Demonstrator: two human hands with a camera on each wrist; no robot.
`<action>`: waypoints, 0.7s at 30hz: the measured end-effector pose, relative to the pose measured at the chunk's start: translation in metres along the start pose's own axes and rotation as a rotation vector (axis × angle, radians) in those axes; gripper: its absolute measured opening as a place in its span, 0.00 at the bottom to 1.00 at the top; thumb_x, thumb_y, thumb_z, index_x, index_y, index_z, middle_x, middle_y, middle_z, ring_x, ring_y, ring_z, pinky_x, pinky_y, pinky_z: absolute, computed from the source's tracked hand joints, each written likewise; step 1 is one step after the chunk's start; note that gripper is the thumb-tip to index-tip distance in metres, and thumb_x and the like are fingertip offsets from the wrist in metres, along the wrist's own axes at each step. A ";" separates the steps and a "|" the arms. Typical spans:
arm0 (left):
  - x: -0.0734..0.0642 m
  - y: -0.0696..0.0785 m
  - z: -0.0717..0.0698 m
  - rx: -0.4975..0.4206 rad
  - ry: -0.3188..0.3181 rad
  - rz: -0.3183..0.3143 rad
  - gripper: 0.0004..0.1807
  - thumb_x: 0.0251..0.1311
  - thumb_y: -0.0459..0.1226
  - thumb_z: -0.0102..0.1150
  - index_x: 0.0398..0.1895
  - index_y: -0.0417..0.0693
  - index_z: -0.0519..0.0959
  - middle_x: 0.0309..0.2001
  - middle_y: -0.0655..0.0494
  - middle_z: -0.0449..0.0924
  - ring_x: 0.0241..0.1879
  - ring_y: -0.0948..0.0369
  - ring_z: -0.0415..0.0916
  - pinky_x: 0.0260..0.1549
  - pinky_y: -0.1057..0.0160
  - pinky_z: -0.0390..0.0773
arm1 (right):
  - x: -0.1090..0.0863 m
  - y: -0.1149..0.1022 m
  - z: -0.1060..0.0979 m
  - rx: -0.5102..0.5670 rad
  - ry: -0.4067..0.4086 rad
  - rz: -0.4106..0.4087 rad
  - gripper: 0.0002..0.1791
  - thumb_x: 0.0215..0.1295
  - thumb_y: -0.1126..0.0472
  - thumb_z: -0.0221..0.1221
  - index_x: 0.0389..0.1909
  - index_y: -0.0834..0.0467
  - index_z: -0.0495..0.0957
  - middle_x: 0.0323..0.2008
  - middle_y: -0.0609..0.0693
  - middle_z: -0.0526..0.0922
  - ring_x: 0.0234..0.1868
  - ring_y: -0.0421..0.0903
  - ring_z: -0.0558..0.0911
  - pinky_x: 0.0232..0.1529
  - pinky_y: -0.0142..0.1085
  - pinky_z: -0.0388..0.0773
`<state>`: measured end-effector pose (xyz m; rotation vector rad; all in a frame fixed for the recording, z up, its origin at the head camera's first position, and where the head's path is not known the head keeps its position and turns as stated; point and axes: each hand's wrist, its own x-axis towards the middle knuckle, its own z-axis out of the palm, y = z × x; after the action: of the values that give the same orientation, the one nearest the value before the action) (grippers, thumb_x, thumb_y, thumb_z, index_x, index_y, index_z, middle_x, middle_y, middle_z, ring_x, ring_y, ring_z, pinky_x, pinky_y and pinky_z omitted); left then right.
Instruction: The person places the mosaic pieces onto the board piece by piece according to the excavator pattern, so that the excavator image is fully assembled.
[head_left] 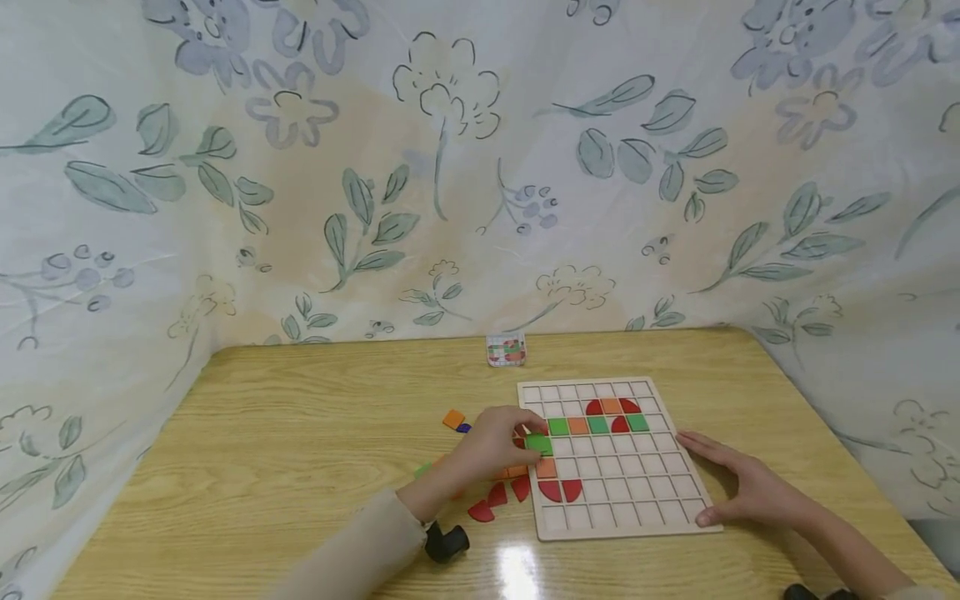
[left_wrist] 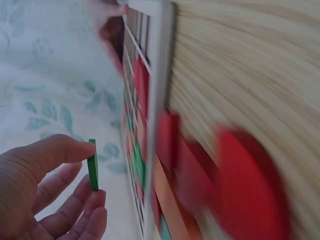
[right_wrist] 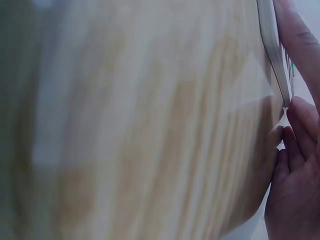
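Note:
Between thumb and fingertips my left hand [head_left: 486, 443] pinches a green square tile [head_left: 538, 445], over the left side of a pale grid board [head_left: 637, 483]. In the left wrist view the tile [left_wrist: 93, 165] shows edge-on, apart from the board. Tiles lie in some board squares: a row of green, orange and red ones, red and orange ones above it, and an orange tile [head_left: 547, 468] over two red rounded pieces [head_left: 572, 490] at lower left. My right hand [head_left: 750, 485] rests at the board's right edge, thumb at the near corner and fingers extended along the side.
Loose red quarter-round pieces [head_left: 482, 511] lie just left of the board, partly under my left arm. Farther back are an orange square [head_left: 453, 418] and a blue piece [head_left: 464, 428]. A small pattern card [head_left: 507, 350] sits near the back edge, before a floral cloth [head_left: 450, 167].

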<state>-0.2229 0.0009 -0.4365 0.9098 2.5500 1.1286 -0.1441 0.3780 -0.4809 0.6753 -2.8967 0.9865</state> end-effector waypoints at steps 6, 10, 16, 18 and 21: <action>0.029 0.017 0.019 0.006 0.001 0.009 0.16 0.46 0.36 0.70 0.42 0.51 0.82 0.34 0.65 0.80 0.30 0.69 0.70 0.29 0.73 0.70 | 0.000 0.001 0.000 0.002 -0.008 0.010 0.54 0.35 0.48 0.73 0.67 0.55 0.60 0.67 0.50 0.61 0.61 0.14 0.46 0.52 0.08 0.42; 0.045 0.022 0.030 0.015 -0.008 -0.003 0.16 0.46 0.36 0.69 0.42 0.51 0.82 0.34 0.65 0.80 0.30 0.70 0.70 0.29 0.74 0.70 | 0.000 0.001 0.000 0.000 -0.010 0.015 0.54 0.35 0.47 0.73 0.67 0.55 0.60 0.67 0.52 0.62 0.61 0.14 0.46 0.52 0.08 0.42; 0.062 0.030 0.044 0.074 -0.033 0.025 0.15 0.47 0.37 0.69 0.42 0.51 0.82 0.35 0.64 0.81 0.27 0.73 0.71 0.29 0.76 0.69 | 0.000 0.001 -0.001 0.006 -0.011 0.036 0.54 0.35 0.46 0.73 0.67 0.54 0.60 0.66 0.57 0.62 0.60 0.14 0.46 0.51 0.08 0.42; 0.066 0.032 0.047 0.116 -0.049 0.041 0.15 0.47 0.37 0.69 0.42 0.52 0.82 0.35 0.64 0.81 0.27 0.74 0.70 0.29 0.77 0.68 | 0.000 0.001 -0.001 0.007 -0.010 0.037 0.54 0.35 0.46 0.73 0.67 0.55 0.60 0.66 0.57 0.61 0.60 0.14 0.46 0.51 0.08 0.42; 0.070 0.034 0.051 0.147 -0.071 0.053 0.15 0.47 0.37 0.68 0.42 0.52 0.82 0.35 0.64 0.82 0.27 0.73 0.70 0.29 0.76 0.68 | 0.000 0.002 0.000 0.006 -0.007 0.033 0.54 0.35 0.46 0.73 0.67 0.55 0.60 0.66 0.57 0.62 0.61 0.14 0.46 0.51 0.08 0.42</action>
<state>-0.2417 0.0920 -0.4428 1.0386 2.5921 0.9141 -0.1449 0.3795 -0.4816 0.6348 -2.9207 0.9986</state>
